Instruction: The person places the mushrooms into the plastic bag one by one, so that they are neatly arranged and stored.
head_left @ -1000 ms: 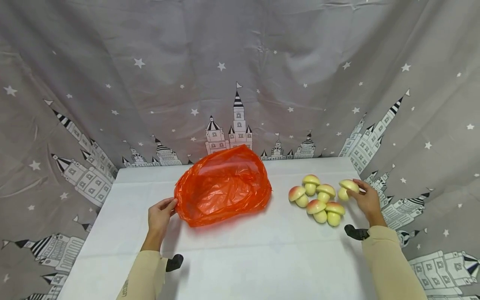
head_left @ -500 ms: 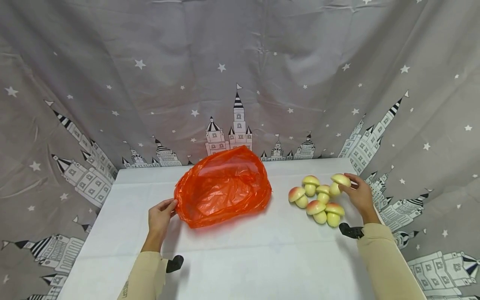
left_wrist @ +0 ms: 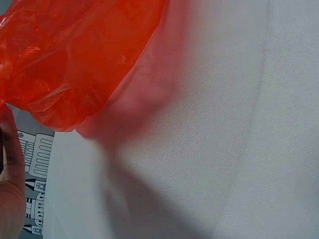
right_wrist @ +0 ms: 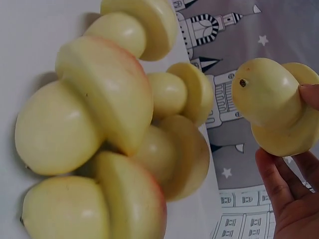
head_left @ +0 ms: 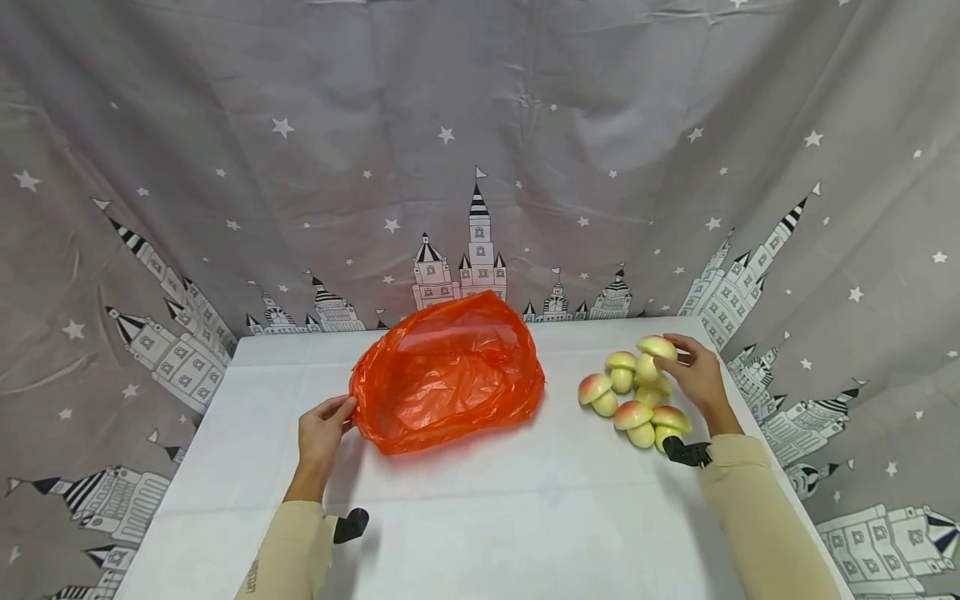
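At the left of the head view, my left hand pinches the rim of an orange-red plastic bag, whose wide mouth faces up and toward me. In the left wrist view the bag hangs over the white cloth, and only part of the hand shows at the edge. My right hand grips a pale yellow toy mushroom between thumb and fingers. That mushroom is held up with its stem end toward the right wrist camera. Below and beside it lie several similar mushrooms, some with reddish caps.
A white cloth-covered table spreads under everything. Behind it and at both sides hangs a grey curtain printed with stars and castles. The loose mushrooms lie close together on the right half of the table.
My right hand has carried its mushroom leftward and slightly up, from the group's right side to over the group's back. The left hand and bag have stayed put.
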Tool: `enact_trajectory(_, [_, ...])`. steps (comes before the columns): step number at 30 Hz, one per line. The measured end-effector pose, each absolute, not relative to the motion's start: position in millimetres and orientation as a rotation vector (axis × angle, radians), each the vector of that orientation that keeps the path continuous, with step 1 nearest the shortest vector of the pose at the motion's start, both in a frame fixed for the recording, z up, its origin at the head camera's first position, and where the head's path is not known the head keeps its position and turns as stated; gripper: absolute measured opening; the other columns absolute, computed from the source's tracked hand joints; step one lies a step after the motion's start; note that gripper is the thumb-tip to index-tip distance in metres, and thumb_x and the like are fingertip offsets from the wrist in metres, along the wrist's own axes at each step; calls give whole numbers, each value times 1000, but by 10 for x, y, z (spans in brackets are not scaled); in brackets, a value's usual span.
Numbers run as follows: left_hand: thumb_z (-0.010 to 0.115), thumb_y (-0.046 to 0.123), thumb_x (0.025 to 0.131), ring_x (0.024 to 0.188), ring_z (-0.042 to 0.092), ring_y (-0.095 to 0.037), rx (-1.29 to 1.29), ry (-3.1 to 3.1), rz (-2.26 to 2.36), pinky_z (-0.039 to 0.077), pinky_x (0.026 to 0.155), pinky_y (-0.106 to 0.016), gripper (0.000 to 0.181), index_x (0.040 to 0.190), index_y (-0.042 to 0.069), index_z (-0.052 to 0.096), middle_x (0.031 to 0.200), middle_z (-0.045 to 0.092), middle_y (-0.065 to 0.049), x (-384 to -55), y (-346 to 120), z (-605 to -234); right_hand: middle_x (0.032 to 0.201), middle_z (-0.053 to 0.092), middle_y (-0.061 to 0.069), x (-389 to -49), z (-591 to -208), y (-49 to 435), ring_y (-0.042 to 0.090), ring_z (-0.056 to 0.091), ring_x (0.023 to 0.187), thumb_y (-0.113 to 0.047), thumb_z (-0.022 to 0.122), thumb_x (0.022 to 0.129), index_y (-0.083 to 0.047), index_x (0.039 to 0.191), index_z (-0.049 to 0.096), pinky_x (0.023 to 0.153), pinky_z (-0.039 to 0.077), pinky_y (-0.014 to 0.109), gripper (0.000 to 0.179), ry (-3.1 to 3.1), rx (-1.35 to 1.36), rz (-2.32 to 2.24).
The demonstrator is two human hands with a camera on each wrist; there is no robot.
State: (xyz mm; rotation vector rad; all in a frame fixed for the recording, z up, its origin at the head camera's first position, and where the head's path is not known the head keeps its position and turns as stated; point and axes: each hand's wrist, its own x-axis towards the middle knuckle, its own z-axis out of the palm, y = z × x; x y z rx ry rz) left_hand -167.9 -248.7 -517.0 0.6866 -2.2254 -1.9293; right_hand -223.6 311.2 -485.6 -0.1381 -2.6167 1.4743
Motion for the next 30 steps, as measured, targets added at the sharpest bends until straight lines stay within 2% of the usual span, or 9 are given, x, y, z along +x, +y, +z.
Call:
enact_trajectory(7, [62,19,95,73,62,3,683,-2195,-1957,53,70,-13,39,122,-9,59,84,64,10,-1678,-2469,-5170,135,50,23,-2320,-4828,2964,38,54,114,-19,68,90,-1,135,51,74,48,12,52,-2612,-71,1557])
enact_trajectory(11, [62,18,95,74,62,4,666,-2184,-1979,53,71,-14,39,122,-11,58,80,63,14,-1670,-2468,-5156,136,49,23,-2351,-4802,2880,38,53,115,-16,68,90,-1,136,50,76,54,20,52,-2608,-32,1629])
enact_trajectory(14, [61,18,96,75,62,4,648,-2191,-1984,53,72,-14,40,122,-11,58,79,63,15,-1674,-2477,-5135,137,48,23,-2372,-4771,2820,39,53,116,-18,68,91,-2,137,49,80,53,24,52,-2633,2,1620])
enact_trajectory(17, [61,18,96,75,62,4,651,-2197,-1988,54,72,-15,39,122,-10,58,81,63,15,-1690,-2489,-5117,136,50,23,-2390,-4749,2762,40,53,117,-18,68,91,-2,137,50,83,50,24,52,-2645,36,1599])
enact_trajectory(21, [61,20,95,75,62,3,669,-2222,-1980,54,72,-14,40,122,-9,59,83,64,12,-1705,-2495,-5112,134,51,25,-2402,-4727,2702,41,54,116,-16,68,90,0,136,51,90,50,36,51,-2643,71,1600])
enact_trajectory(23, [62,21,95,75,62,3,673,-2232,-1972,53,71,-14,40,122,-8,59,84,64,12,-1699,-2488,-5110,134,50,25,-2412,-4715,2682,42,54,116,-17,68,91,0,136,50,94,47,46,52,-2644,90,1601])
enact_trajectory(30, [63,18,94,75,62,2,664,-2204,-2004,54,71,-15,39,121,-11,59,81,64,13,-1681,-2459,-5124,133,51,25,-2478,-4674,2581,43,54,115,-15,70,90,1,134,51,94,48,48,51,-2631,169,1600])
